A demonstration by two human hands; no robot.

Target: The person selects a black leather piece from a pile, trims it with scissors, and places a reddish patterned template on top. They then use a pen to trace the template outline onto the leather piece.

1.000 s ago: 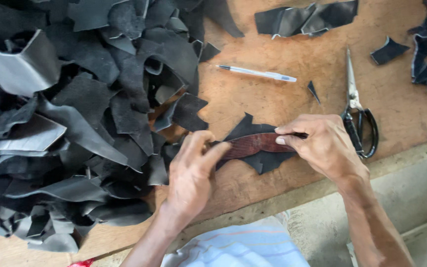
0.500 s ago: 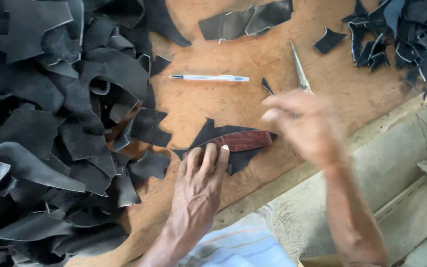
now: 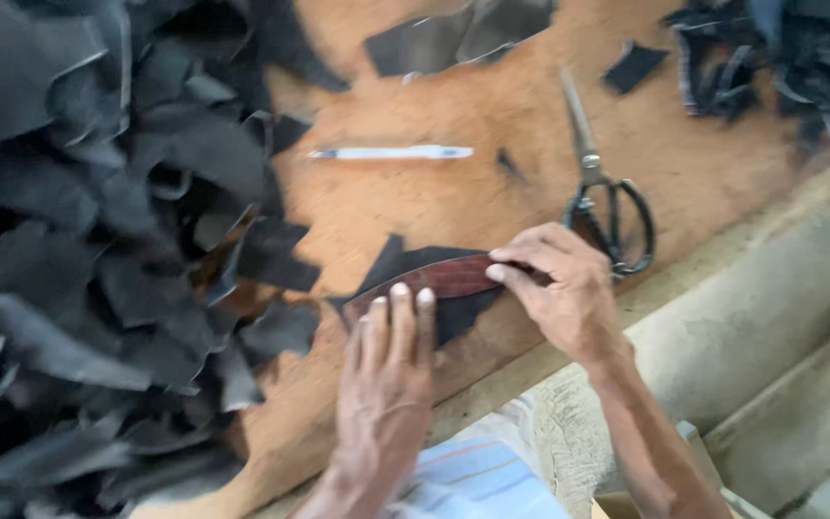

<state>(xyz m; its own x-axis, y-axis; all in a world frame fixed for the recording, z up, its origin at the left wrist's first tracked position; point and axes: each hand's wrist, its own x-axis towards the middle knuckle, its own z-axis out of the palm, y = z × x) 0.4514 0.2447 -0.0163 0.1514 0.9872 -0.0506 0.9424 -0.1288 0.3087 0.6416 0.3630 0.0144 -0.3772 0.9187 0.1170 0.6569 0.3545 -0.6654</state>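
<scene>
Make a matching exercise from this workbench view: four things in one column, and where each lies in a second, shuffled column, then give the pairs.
Things:
1. black-handled metal scissors
2. white pen
3. reddish-brown curved leather pattern piece
4. big heap of black leather scraps

Places:
A. filling the left side of the wooden board
B. pressed flat under the fingertips of both hands, on a black leather piece
C. lying alone on bare board, above the pattern piece
D. just beyond the right hand, blades pointing away

Pairs: 1-D, 2-C, 3-B, 4-A
</scene>
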